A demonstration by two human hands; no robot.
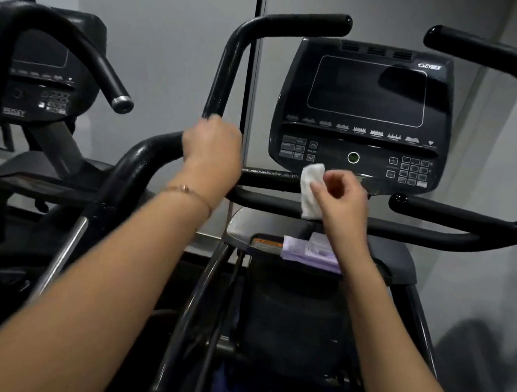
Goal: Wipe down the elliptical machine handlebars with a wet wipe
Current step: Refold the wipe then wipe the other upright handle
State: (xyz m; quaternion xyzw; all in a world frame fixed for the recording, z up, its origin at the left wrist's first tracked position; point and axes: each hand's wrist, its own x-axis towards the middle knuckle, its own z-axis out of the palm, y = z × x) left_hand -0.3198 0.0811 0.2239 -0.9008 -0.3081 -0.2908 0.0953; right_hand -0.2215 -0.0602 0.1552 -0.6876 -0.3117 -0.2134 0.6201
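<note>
The black elliptical stands in front of me with its console (364,111) in the middle. My left hand (212,149) is wrapped around the left moving handlebar (228,58), low on its upright part. My right hand (343,197) pinches a white wet wipe (311,189) between thumb and fingers. The wipe hangs down against the fixed crossbar (266,201) just below the console. The right moving handlebar (512,66) curves up at the right edge, untouched.
A purple wipes packet (311,252) lies in the tray (245,226) under the crossbar, partly behind my right wrist. A second machine with its own console (43,64) and handle (105,73) stands close at the left. Grey walls lie behind.
</note>
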